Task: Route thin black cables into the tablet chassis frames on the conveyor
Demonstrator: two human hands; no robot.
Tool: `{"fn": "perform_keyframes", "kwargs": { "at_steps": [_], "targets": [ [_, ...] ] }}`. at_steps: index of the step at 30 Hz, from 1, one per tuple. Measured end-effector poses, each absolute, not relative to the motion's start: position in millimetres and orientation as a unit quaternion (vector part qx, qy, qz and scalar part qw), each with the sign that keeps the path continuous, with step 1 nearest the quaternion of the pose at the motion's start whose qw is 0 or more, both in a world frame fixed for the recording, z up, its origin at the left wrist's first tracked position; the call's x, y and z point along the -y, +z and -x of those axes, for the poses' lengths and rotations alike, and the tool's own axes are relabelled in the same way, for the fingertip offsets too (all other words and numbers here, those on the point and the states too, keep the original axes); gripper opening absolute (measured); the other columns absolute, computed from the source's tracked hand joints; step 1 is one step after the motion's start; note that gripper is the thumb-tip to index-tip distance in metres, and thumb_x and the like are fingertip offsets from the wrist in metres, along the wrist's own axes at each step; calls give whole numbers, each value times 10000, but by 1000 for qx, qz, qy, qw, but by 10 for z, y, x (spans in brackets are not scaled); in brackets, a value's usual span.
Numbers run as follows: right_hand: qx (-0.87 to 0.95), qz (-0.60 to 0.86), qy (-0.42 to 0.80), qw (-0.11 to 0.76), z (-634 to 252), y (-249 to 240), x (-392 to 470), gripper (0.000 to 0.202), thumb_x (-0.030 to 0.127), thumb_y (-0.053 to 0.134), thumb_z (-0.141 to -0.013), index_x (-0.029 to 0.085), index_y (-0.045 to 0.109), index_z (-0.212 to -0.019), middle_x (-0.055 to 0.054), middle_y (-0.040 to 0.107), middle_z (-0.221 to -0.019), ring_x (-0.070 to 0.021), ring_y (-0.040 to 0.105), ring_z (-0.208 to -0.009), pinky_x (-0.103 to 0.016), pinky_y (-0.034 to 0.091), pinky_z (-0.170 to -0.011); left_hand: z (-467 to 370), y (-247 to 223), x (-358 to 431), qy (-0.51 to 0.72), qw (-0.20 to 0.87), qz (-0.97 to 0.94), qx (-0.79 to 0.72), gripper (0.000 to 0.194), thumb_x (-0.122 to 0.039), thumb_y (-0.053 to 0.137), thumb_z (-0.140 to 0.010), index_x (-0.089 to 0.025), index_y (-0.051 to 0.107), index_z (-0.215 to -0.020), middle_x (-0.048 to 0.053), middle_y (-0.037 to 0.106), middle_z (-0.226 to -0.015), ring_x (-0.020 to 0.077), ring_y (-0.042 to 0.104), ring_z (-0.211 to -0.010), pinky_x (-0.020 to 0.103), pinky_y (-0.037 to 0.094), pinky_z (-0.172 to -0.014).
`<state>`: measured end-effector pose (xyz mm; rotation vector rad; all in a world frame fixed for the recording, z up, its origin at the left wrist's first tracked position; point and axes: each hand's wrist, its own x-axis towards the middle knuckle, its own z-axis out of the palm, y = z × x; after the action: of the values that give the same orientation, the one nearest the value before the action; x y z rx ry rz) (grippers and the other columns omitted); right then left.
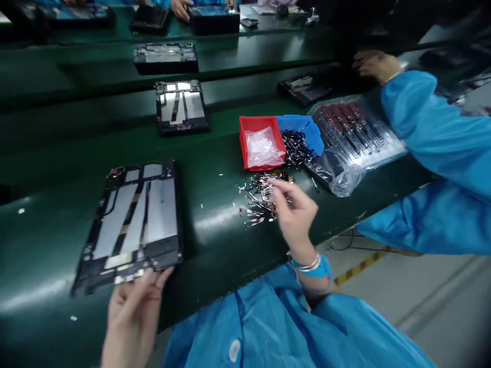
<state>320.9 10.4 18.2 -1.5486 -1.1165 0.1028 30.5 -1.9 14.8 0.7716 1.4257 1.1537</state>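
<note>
My left hand (134,306) grips the near edge of an opened tablet (132,209), thumb on top and fingers beneath. Silver battery panels and dark ribbon cables show inside its black frame. Over a loose pile of small metal-tipped parts (263,191) is my right hand (294,212), its thumb and index finger pinched together. Whether a small part sits between those fingertips, I cannot make out. A red bin (244,145) with clear plastic bags in it stands just behind the pile. Against it is a blue bin (314,135) with many small black parts.
Another opened tablet (182,107) lies farther back, with a stack of tablets (165,57) behind it. To the right, a clear plastic tray (383,153) holds strip-like parts. A co-worker's arm (429,112) reaches across there. Across the bench, another person's hand (180,9) rests by a dark stack.
</note>
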Motion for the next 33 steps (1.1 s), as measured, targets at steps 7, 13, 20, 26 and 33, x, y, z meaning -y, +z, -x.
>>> {"fn": "perform_keyframes", "kwargs": {
  "at_steps": [7, 13, 20, 26, 33],
  "targets": [
    [379, 752, 46, 537, -3710, 149, 336, 153, 265, 621, -786, 196, 745, -846, 6, 666, -654, -127, 578, -587, -256, 459, -564, -544, -154, 591, 355, 721, -161, -573, 272, -310, 930, -480, -163, 709, -542, 15, 684, -614, 146, 660, -624, 244, 603, -657],
    [449, 769, 115, 441, -3713, 18, 400, 155, 283, 624, -758, 187, 743, -784, -1, 655, -661, -113, 524, -536, -246, 412, -526, -694, 79, 680, 229, 834, -158, -476, 236, -372, 820, -687, -147, 769, -734, 138, 715, -1103, 304, 658, -1047, 295, 584, -721],
    [495, 786, 92, 359, -3774, -4, 396, 116, 248, 619, -762, 207, 721, -723, 17, 600, -633, -114, 506, -545, -254, 399, -578, -622, 244, 625, 78, 902, -296, -304, 499, -522, 739, -750, -259, 700, -1173, 117, 696, -1173, 287, 671, -1037, 319, 514, -829],
    [475, 822, 38, 312, -3933, -6, 440, 104, 220, 621, -754, 208, 723, -745, 15, 589, -626, -127, 515, -563, -256, 381, -575, -646, 534, -74, 247, 513, -725, -388, 220, -331, 565, -914, -339, 686, -1098, -6, 702, -1151, 227, 641, -1084, 387, 461, -994],
    [566, 760, 66, 312, -3733, -6, 430, 80, 218, 631, -812, 203, 703, -780, 9, 607, -674, -117, 514, -571, -240, 389, -550, -934, 247, -1365, 191, 147, -810, -535, 480, -409, 463, -831, -84, 632, -1140, 172, 645, -1193, 317, 558, -1145, 493, 424, -989]
  ]
}}
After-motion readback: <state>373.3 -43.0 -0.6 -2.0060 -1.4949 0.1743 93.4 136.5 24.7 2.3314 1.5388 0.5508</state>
